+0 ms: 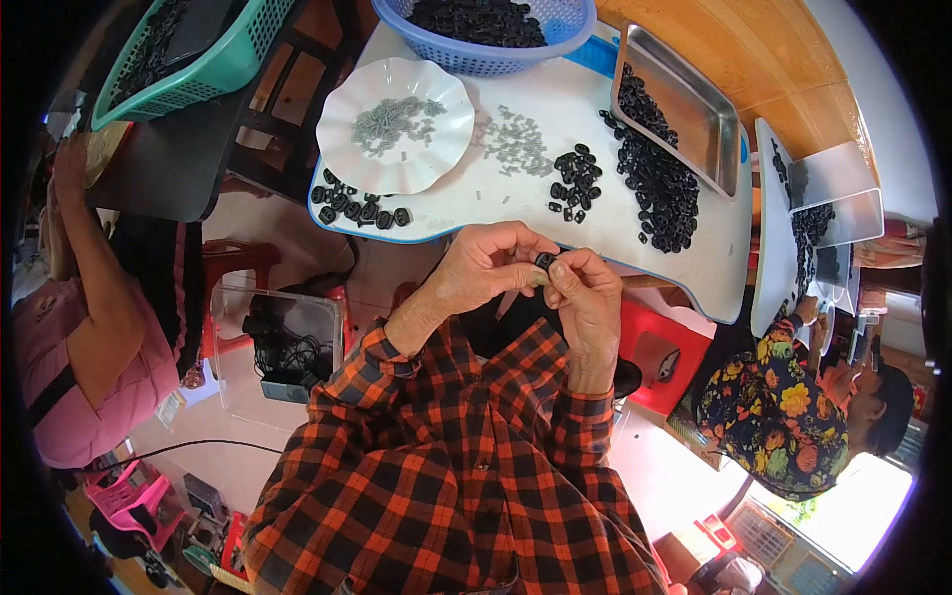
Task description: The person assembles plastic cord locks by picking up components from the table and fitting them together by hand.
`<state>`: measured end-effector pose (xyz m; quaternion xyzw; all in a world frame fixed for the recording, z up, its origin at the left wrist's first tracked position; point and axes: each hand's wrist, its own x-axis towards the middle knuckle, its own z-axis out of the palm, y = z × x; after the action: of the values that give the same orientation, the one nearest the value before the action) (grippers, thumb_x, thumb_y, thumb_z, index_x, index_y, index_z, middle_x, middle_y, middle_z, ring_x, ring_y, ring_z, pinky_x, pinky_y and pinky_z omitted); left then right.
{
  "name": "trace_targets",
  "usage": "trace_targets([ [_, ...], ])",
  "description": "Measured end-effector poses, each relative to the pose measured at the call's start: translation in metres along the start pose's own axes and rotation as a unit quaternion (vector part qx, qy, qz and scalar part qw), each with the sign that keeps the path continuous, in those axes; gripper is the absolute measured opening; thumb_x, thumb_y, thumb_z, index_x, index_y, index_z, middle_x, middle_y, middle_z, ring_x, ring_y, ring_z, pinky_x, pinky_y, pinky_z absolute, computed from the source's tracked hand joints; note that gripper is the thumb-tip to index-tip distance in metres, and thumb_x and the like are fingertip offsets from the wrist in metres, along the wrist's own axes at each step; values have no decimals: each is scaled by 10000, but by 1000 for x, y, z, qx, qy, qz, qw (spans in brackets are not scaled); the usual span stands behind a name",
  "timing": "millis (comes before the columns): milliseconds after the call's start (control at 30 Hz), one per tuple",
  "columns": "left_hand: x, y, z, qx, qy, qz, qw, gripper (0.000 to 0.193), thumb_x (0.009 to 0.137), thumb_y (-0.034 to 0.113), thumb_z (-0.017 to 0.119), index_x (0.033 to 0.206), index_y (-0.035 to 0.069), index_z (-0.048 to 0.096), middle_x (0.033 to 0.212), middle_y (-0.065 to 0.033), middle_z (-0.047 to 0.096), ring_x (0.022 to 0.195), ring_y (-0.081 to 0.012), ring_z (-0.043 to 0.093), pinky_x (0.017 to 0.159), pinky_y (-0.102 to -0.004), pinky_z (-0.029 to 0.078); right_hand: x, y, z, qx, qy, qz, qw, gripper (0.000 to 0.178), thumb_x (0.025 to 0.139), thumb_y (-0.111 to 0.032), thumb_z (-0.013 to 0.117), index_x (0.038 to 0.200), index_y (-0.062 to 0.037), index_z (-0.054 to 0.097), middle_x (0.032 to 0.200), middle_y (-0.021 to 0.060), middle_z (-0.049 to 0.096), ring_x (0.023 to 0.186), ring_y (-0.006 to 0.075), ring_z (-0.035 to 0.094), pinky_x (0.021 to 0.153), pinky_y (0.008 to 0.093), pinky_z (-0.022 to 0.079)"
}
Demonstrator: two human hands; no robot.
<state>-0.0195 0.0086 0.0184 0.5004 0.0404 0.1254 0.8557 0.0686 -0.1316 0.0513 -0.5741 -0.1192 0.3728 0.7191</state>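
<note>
Just off the near edge of the white table (pixel 451 210), a small black plastic part (pixel 544 261) sits between my two hands. My left hand (pixel 483 268) pinches it from one side with thumb and fingertips. From the other side, my right hand (pixel 587 297) closes thumb and forefinger around it; those fingers hide much of the part. Beyond my hands lies a small heap of similar black parts (pixel 576 181). Left of that, small translucent grey pieces (pixel 516 142) are scattered on the tabletop. More such pieces rest in a white scalloped plate (pixel 342 164).
Black parts (pixel 342 205) line the table's left edge; a larger pile (pixel 662 198) spills from a tilted metal tray (pixel 719 149). A blue basket (pixel 397 25) and a green basket (pixel 213 74) hold more. People sit left (pixel 104 347) and right (pixel 783 412).
</note>
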Motion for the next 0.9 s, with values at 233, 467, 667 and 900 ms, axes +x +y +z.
trace_targets([
  [233,0,4,-1,37,-12,11,999,246,804,-19,658,1043,-40,605,887,-61,628,737,-102,607,628,-229,532,-1,2,2,20,2,1,1000,116,847,-101,649,823,0,597,632,24,540,536,90,474,493,208,349],
  [467,0,3,-2,33,-4,6,999,253,797,-16,668,1042,-37,607,883,-64,630,732,-103,607,625,-232,533,1,3,1,23,0,6,1000,132,841,-113,660,804,-8,588,636,27,545,535,90,471,494,208,347],
  [667,1,4,-2,0,-11,-3,1000,233,796,-18,666,1021,-49,616,864,-69,630,716,-108,615,609,-227,533,2,5,-3,55,-15,18,998,144,833,-113,671,792,-13,575,654,34,558,538,91,476,499,209,353],
  [900,1,9,-1,-1,-30,-25,999,225,792,-26,660,1008,-72,620,806,-82,628,659,-136,632,579,-244,547,1,3,-4,96,-63,18,993,138,808,-93,695,801,-3,590,680,28,562,553,84,469,511,200,366],
])
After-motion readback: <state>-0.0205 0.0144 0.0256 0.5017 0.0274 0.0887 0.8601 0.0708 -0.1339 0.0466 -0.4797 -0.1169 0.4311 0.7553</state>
